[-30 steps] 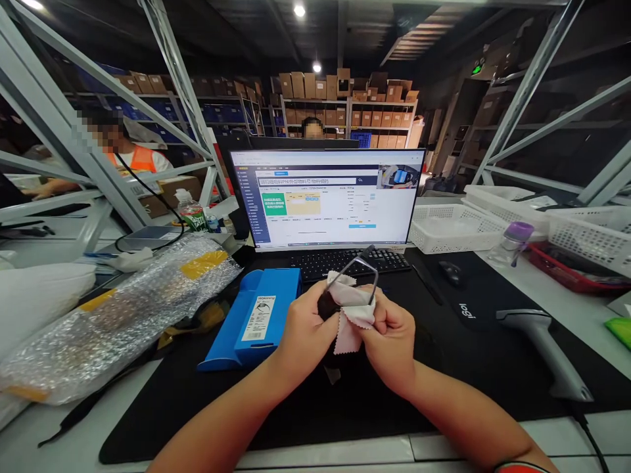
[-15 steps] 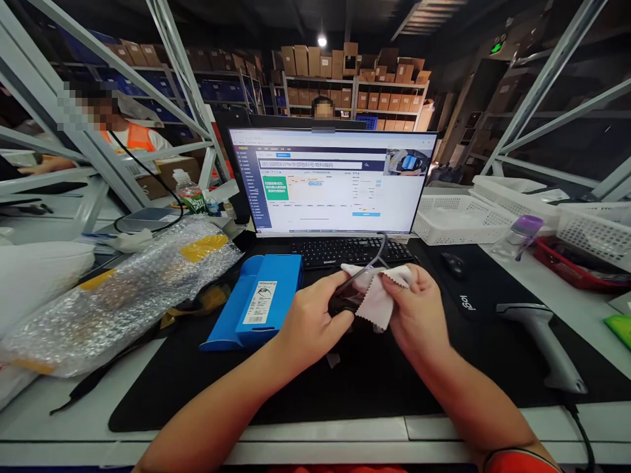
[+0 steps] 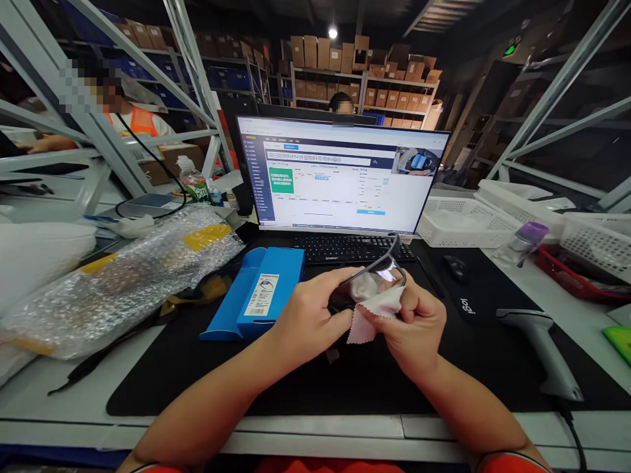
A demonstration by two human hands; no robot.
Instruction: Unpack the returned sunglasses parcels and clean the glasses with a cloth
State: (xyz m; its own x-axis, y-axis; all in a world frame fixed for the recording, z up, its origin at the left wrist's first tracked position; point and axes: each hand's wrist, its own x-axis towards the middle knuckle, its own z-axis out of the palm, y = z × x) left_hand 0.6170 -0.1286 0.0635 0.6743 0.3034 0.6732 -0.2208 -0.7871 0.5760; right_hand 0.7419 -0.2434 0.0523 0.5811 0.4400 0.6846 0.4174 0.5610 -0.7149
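Above the black desk mat, my left hand [image 3: 315,312] is closed on one side of a pair of dark-framed glasses [image 3: 397,269]. One temple arm of the glasses points up toward the keyboard. My right hand [image 3: 419,322] pinches a pale cloth [image 3: 365,322] with zigzag edges, pressed against the lens from the near side. Part of the cloth shows through the lens. Left of my hands lies a blue box [image 3: 280,269] with its flap open and a white printed label [image 3: 264,293].
Behind stand a monitor [image 3: 340,177] and a keyboard [image 3: 345,250]. To the right are a mouse [image 3: 454,268], a barcode scanner [image 3: 542,348], white baskets [image 3: 463,220] and a red tray [image 3: 557,269]. A bubble-wrapped package [image 3: 123,282] lies left. A person in an orange vest [image 3: 140,121] is beyond the frame.
My right hand has shifted down and slightly left with the cloth, so more of the glasses' lens shows. My left hand keeps its hold. The whole view has shifted slightly.
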